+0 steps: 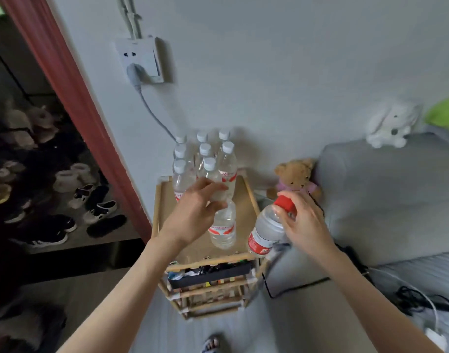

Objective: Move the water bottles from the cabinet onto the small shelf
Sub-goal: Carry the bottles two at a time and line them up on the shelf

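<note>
Two hands: left hand point(198, 207) grips upright bottle point(222, 225); right hand point(303, 220) grips tilted red-capped bottle point(268, 231).
Shelf point(164, 200): bottle cluster point(205, 164) at back.

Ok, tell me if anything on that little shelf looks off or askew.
One thing: the red-capped bottle in the right hand is tilted and hangs over the right edge of the shelf, not set down. The white-capped bottles stand upright in rows at the back; the left hand grips another upright one. No spill shows.
</note>
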`<state>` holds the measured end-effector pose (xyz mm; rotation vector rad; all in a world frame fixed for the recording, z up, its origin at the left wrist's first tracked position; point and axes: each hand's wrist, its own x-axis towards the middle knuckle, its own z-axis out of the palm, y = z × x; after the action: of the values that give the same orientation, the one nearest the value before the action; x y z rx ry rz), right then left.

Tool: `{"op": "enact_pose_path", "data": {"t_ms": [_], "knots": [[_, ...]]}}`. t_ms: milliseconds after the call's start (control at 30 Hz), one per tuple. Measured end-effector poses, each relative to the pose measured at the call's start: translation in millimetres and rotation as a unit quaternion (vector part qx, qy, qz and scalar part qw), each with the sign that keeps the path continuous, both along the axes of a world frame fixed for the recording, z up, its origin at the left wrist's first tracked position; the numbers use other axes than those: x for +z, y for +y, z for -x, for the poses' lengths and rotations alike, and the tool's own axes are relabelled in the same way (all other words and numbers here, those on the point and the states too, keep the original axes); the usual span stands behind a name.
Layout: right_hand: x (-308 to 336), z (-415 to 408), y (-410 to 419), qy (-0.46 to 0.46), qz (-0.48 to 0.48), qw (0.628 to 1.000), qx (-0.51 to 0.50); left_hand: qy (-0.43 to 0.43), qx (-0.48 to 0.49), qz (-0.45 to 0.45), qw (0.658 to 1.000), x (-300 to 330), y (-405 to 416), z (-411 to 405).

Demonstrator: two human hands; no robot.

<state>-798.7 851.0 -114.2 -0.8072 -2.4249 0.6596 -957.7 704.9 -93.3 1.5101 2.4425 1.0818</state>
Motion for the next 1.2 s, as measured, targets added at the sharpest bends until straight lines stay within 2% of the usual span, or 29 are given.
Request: {"op": "enact_pose_path", "data": {"t_ms": [233,567,700,733,933,1200], "knots": [[-2,37,57,-0.012,0.046,0.999,0.018,0.008,-0.026,0.048,0.998,-7,81,44],[-14,62,116,-0.038,0.06,0.991,0.111,0.033,0.057,0.141,0.988,-23,135,60],[-15,68,123,-0.032,0.065,0.99,0.121,0.149,0.041,0.212,0.965,-16,147,71],[-15,68,124,-0.032,0.065,0.99,0.123,0.151,0.024,0.223,0.963,-13,149,73],[-20,69,120,-0.031,0.08,0.983,0.161,0.038,-0.064,0.195,0.978,-11,147,86],[-23,75,113,-0.024,0.082,0.984,0.158,0.035,-0.062,0.172,0.982,-13,149,85]]}}
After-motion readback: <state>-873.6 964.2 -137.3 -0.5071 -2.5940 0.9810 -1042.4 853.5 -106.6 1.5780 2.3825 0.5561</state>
